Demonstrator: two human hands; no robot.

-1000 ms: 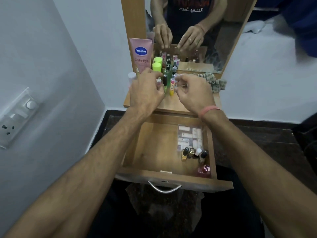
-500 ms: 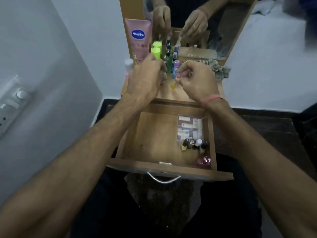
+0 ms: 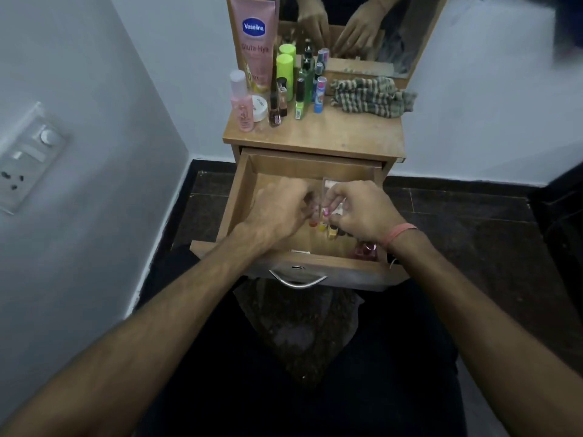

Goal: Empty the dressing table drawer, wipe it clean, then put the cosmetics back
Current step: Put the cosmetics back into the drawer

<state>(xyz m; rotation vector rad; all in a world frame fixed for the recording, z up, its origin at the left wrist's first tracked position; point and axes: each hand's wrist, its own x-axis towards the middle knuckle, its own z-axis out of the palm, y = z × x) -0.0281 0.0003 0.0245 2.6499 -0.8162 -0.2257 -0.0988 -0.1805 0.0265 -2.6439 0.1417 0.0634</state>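
Both hands are lowered into the open drawer [image 3: 239,197]: small tubes [image 3: 324,216] are pinched upright by the right hand [image 3: 356,212], caps upward; the left hand [image 3: 277,212] is curled beside them, its hold unclear.

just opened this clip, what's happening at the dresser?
A person is putting cosmetics back into the open drawer. Both hands are down inside it: the left hand and right hand each pinch small lip-balm-like tubes, setting them beside the little bottles already at the drawer's right side. Much is not yet returned: the Vaseline tube, green bottles and other items stand on the tabletop, with the striped cloth lying near the mirror.
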